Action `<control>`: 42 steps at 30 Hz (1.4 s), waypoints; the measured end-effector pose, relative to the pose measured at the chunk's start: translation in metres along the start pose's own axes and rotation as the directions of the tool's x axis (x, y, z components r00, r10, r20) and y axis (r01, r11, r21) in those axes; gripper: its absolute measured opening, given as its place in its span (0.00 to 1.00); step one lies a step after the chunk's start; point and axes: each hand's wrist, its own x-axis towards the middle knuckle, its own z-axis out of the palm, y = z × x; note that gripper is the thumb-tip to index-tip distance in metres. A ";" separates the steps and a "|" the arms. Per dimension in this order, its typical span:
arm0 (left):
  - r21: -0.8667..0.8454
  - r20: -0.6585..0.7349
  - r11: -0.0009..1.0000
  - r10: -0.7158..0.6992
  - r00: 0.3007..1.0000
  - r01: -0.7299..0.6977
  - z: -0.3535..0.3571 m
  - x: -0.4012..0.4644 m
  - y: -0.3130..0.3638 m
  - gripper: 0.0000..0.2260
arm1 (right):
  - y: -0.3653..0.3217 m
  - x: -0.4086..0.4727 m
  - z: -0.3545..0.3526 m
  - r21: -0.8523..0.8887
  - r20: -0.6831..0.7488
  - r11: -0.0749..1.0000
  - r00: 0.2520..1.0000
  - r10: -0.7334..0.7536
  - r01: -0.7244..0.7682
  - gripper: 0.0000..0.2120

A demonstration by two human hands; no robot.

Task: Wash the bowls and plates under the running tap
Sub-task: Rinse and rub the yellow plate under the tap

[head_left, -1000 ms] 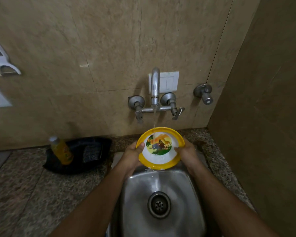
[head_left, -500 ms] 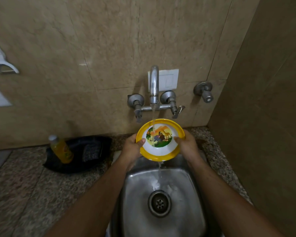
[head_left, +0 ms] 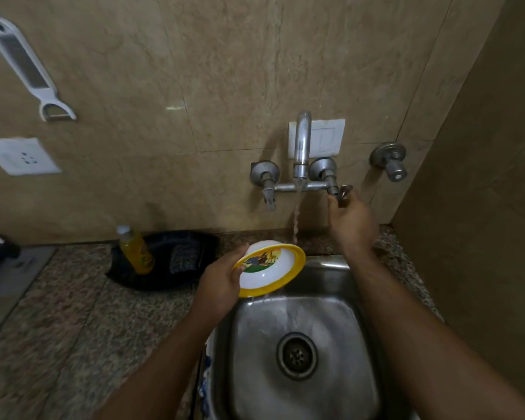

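A white bowl with a yellow rim and a cartoon picture inside is tilted over the left back corner of the steel sink. My left hand grips its left rim. Water runs in a thin stream from the tap spout past the bowl's right edge into the sink. My right hand is raised to the tap's right handle, its fingers closed on the lever.
A yellow bottle stands in a black tray on the granite counter left of the sink. Another valve sticks out of the wall on the right. A white peeler and a socket are on the wall. A side wall stands close on the right.
My right hand has let go of the bowl and risen to the tap's right handle. The left hand alone now holds the bowl, which has moved down and left and tipped.
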 end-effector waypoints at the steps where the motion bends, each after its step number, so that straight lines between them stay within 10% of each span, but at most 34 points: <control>1: 0.014 -0.001 1.000 0.008 1.000 -0.008 -0.002 -0.003 -0.001 0.20 | 0.000 -0.001 0.001 -0.013 -0.018 1.000 1.000 -0.024 0.023 0.13; 11: 0.003 0.006 1.000 0.000 1.000 0.000 -0.014 -0.020 -0.002 0.17 | 0.006 -0.045 -0.012 -0.074 0.241 0.997 0.970 0.036 -0.019 0.25; 16: -0.030 -0.019 0.998 0.062 0.998 -0.063 -0.019 -0.021 0.006 0.16 | 0.031 -0.093 -0.003 0.241 0.739 0.970 0.651 -0.173 -0.015 0.28; 20: -0.044 0.004 0.993 0.114 0.993 -0.114 -0.018 -0.024 0.019 0.18 | 0.028 -0.097 -0.005 0.246 0.592 0.955 0.755 -0.283 0.165 0.08; 27: 0.188 0.122 0.977 0.074 0.990 -0.096 -0.022 -0.024 0.017 0.24 | 0.025 -0.101 -0.025 0.060 0.477 0.905 0.785 -0.396 0.421 0.15; 42: 0.207 0.106 0.978 0.017 0.994 -0.038 -0.016 -0.033 0.006 0.21 | 0.024 -0.119 -0.020 -0.034 0.520 0.892 0.770 -0.370 0.451 0.16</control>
